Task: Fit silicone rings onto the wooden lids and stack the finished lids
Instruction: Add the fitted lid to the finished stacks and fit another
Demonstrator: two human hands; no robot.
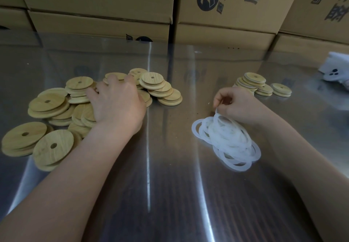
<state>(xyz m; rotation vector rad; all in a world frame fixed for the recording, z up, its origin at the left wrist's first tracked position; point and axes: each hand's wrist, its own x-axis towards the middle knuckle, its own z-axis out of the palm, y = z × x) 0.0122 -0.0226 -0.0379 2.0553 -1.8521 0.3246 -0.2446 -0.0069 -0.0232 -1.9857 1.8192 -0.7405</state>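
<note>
A loose heap of round wooden lids point(47, 107), each with a centre hole, covers the left of the steel table. My left hand point(117, 102) lies on top of the heap with its fingers spread among the lids; whether it grips one is hidden. A tangle of white silicone rings point(228, 139) sits at centre right. My right hand point(236, 103) is above the tangle's far edge and pinches one ring between thumb and finger, lifting it. Behind that hand are short stacks of lids with rings fitted point(253, 81).
The shiny steel table point(170, 185) reflects light. A wall of printed cardboard boxes point(226, 15) stands along its far edge. A white object with dark spots point(336, 69) lies at the far right.
</note>
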